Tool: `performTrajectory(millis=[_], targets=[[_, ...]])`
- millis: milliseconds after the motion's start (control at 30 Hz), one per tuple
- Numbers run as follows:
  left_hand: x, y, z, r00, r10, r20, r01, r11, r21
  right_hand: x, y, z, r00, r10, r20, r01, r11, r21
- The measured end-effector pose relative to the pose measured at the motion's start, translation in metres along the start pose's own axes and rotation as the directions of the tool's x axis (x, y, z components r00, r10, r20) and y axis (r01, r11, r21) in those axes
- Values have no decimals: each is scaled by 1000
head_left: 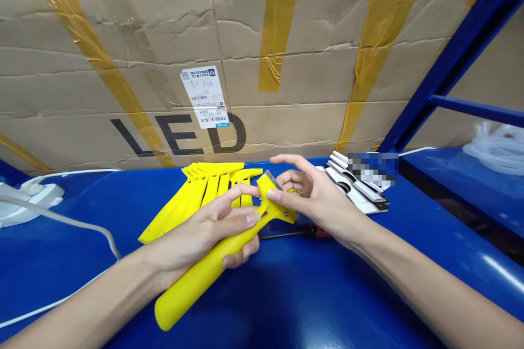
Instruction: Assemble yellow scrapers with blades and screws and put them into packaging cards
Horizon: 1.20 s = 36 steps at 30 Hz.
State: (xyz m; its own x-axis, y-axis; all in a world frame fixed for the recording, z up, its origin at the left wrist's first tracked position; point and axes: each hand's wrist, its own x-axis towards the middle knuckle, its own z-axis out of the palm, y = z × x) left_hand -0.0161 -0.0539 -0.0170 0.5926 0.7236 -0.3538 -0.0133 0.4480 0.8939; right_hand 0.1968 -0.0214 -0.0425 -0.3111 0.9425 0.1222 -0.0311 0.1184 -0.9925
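A yellow scraper (213, 262) with a long rounded handle is held above the blue surface, tilted with its head up and to the right. My left hand (225, 223) wraps round the upper handle, its index finger reaching to the head. At the scraper's head, my right hand (303, 185) has its thumb on the yellow face and the other fingers curled behind; a grey metal edge shows along the top. Behind my left hand lies a pile of yellow scraper handles (176, 210). Below my right hand, a screwdriver (309, 232) with a dark shaft is partly hidden.
A stack of white and black packets (360, 191) lies to the right. A large cardboard box (295, 114) stands behind the blue table (311, 305). White cables (94, 226) run at the left. A blue metal frame (446, 60) rises at the right, near coiled clear tubing (497, 147).
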Motion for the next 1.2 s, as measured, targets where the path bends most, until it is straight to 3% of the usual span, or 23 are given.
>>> performTrajectory(millis=[267, 433, 467, 533, 633, 733, 800, 867, 1033, 1133, 1200], targets=[[1, -2, -1, 998, 68, 3, -68, 995, -75, -1, -7, 2, 999, -11, -51, 3, 989, -146], [2, -1, -3, 994, 108, 0, -107, 985, -136, 3, -9, -14, 986, -155, -63, 125, 931, -342], [2, 0, -3, 994, 111, -14, -112, 983, -145, 2, -11, -20, 979, -194, -66, 147, 892, -427], [2, 2, -5, 992, 114, -48, -120, 980, -156, -1, -16, -32, 980, -198, -9, 141, 730, -669], [3, 5, -7, 987, 128, -99, -143, 976, -162, -11, -20, -51, 960, -35, 279, 263, 465, -845], [4, 6, -9, 981, 134, -141, -158, 972, -176, -20, -15, -64, 943, -10, 333, 317, 335, -887], [3, 7, -9, 979, 133, -153, -161, 970, -184, -25, -12, -71, 934, 30, 356, 330, 304, -893], [3, 7, -8, 978, 134, -159, -164, 968, -188, -30, -15, -76, 920, 61, 388, 346, 342, -874], [4, 7, -6, 969, 139, -204, -178, 966, -185, -43, -43, -84, 912, 2, 410, 323, 612, -722], [6, 6, -4, 962, 148, -229, -193, 963, -186, -47, -44, -83, 947, -45, 319, 242, 753, -612], [6, 6, -3, 956, 148, -252, -196, 964, -181, -46, -37, -80, 980, -35, 194, 132, 845, -519]])
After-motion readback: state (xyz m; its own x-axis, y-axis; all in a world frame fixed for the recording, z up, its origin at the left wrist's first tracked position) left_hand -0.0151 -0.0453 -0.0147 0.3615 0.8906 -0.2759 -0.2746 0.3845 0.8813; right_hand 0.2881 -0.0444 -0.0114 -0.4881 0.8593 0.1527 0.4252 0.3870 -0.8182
